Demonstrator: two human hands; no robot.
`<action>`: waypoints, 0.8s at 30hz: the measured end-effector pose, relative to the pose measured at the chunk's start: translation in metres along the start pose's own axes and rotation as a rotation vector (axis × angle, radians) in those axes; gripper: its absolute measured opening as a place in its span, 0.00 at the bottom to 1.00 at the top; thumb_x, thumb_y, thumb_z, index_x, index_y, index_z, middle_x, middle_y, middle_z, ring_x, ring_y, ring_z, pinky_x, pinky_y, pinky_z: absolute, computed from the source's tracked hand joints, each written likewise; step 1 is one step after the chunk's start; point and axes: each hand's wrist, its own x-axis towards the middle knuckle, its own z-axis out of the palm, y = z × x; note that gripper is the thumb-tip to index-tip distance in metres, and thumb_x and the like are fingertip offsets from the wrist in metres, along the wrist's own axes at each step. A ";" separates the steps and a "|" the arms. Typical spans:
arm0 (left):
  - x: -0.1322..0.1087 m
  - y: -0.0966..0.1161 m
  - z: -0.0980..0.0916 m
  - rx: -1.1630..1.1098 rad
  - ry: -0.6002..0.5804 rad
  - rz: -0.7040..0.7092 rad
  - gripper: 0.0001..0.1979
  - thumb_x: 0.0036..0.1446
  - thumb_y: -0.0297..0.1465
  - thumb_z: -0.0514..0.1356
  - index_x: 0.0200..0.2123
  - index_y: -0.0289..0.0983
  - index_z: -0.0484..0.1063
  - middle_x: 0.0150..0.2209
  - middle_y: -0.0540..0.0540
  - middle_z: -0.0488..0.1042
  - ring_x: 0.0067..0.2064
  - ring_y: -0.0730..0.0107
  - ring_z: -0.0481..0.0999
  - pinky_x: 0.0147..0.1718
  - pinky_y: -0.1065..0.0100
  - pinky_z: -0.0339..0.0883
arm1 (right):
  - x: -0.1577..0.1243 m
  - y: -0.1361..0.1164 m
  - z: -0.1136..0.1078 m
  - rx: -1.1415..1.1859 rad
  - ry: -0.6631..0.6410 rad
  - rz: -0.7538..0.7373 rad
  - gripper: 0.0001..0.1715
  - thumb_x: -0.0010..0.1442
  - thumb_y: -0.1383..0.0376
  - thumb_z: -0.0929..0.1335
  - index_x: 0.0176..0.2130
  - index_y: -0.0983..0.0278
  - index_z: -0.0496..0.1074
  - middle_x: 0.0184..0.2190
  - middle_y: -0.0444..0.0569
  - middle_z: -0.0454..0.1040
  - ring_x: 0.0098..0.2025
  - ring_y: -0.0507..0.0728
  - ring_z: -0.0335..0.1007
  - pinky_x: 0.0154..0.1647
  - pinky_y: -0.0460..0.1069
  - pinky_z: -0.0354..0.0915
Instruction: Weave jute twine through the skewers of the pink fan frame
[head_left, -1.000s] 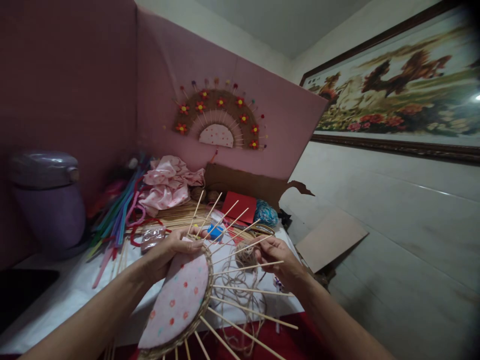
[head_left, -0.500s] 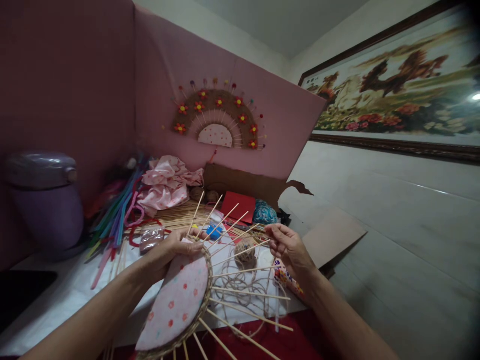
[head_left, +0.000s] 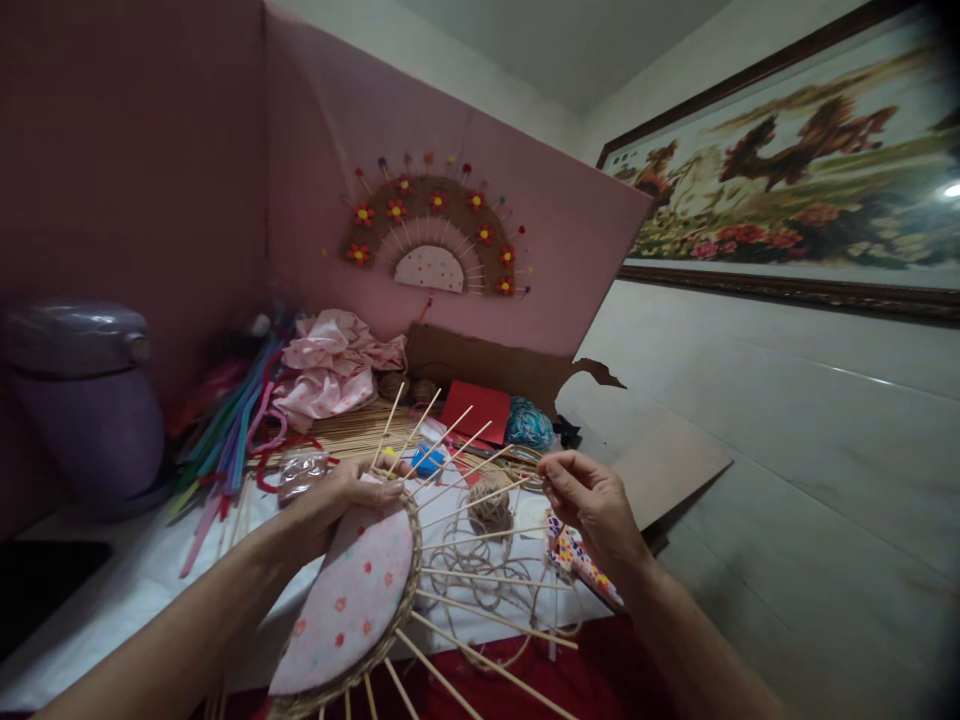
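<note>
My left hand [head_left: 360, 495] is closed on the upper end of a half-round panel [head_left: 352, 590] covered in white fabric with red dots. Jute twine is woven along its curved edge, and thin wooden sticks [head_left: 480, 535] fan out from there. To the right of the stick tips, my right hand [head_left: 589, 495] is raised with thumb and fingers pinched together, apparently on the jute twine; the strand itself is hardly visible at the fingertips. Behind the sticks lies a ball of twine [head_left: 489, 508], with loose loops [head_left: 480, 580] spread over the white cloth.
A finished-looking fan piece with red flowers [head_left: 439, 200] hangs on the pink board [head_left: 555, 220]. Pink fabric [head_left: 330, 365], pipe cleaners [head_left: 232, 420], red paper [head_left: 476, 410], blue yarn [head_left: 531, 423] and brown cardboard [head_left: 487, 355] crowd the back. A purple lidded container [head_left: 86, 420] stands left.
My right hand has shifted slightly right and down, away from the stick tips. The panel in my left hand has moved a little to the left, its sticks turning slightly.
</note>
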 end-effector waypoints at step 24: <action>0.003 0.000 0.000 0.028 0.016 -0.005 0.18 0.37 0.30 0.68 0.35 0.35 0.71 0.23 0.48 0.75 0.20 0.70 0.72 0.19 0.72 0.62 | -0.028 -0.020 0.019 -0.866 -0.202 -0.524 0.05 0.58 0.68 0.65 0.33 0.61 0.71 0.32 0.49 0.71 0.37 0.57 0.65 0.39 0.52 0.59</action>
